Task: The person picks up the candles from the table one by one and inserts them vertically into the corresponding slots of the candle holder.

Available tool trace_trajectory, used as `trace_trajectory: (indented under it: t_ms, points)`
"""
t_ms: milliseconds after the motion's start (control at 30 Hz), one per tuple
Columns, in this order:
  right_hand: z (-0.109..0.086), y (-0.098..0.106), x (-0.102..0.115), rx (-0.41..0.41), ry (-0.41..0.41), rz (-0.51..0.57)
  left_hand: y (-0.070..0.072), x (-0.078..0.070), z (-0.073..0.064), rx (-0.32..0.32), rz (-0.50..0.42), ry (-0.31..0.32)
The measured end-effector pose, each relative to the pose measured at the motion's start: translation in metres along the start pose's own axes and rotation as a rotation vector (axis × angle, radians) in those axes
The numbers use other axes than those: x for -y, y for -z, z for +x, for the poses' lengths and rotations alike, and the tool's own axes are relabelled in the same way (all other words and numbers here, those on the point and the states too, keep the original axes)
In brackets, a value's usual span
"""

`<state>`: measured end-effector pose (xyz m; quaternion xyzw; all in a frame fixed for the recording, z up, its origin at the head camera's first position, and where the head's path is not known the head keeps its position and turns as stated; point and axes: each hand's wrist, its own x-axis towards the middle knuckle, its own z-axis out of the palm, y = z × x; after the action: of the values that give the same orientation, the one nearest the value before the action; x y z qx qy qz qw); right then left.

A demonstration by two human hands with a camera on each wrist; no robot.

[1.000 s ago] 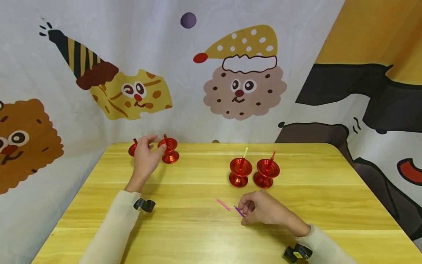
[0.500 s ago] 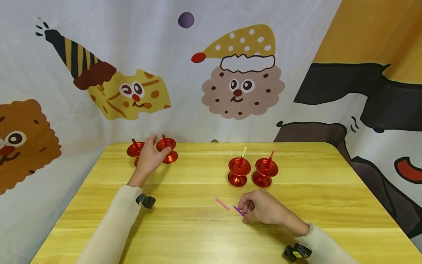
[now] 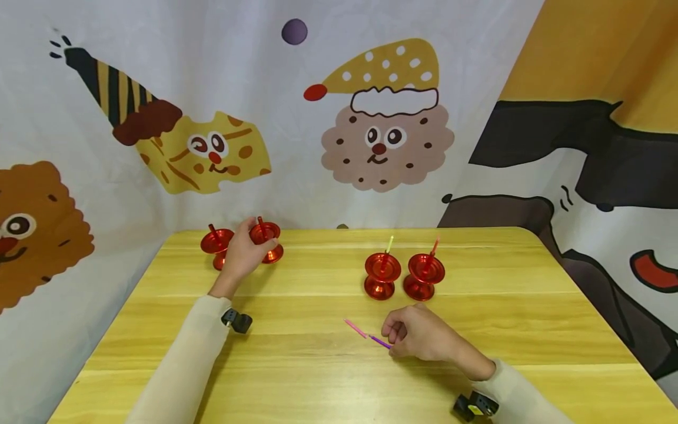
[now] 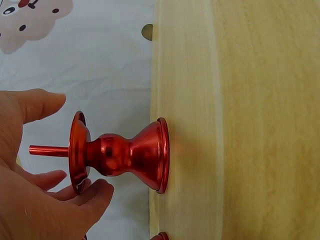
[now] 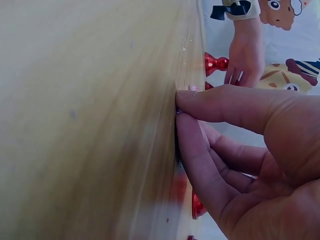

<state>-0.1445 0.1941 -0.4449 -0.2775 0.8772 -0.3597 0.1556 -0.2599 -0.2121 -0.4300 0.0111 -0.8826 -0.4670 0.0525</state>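
Observation:
My right hand [image 3: 424, 335] pinches the end of a thin purple candle [image 3: 379, 341] between thumb and index finger, low at the tabletop. In the right wrist view only a speck of purple shows between the fingertips. A pink candle [image 3: 355, 328] lies just beyond its far tip. At the back left, my left hand [image 3: 245, 254] is spread around the dish of a red metal candle holder [image 4: 112, 155], which stands upright with a bare tube on top. Its lower fingers are at the dish's rim, and the thumb is apart from it.
Another red candle holder [image 3: 216, 241] with a bare tube stands left of my left hand. Beyond my right hand are two more red holders, one [image 3: 382, 268] bearing a yellow candle [image 3: 390, 244], the other [image 3: 426, 270] an orange-red candle [image 3: 435, 246]. A patterned cloth [image 3: 296, 176] hangs behind the table.
My left hand has moved slightly right, around the right-hand holder of the back-left pair, uncovering the left one. The purple candle has turned at my right fingertips, its tip swinging toward the pink candle.

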Motion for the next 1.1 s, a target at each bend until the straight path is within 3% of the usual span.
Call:
trace_trajectory:
  t_ms: [333, 700, 1100]
  points:
    - [0.001, -0.004, 0.003, -0.023, 0.016, -0.062, -0.003, 0.004, 0.004, 0.002, 0.012, -0.011]
    - [0.001, -0.004, 0.006, -0.011, 0.011, -0.037, -0.004, 0.006, 0.006, 0.009, 0.02, -0.021]
    - [0.002, -0.005, 0.0, -0.01, 0.006, 0.004, -0.012, 0.003, -0.004, 0.038, -0.017, -0.067]
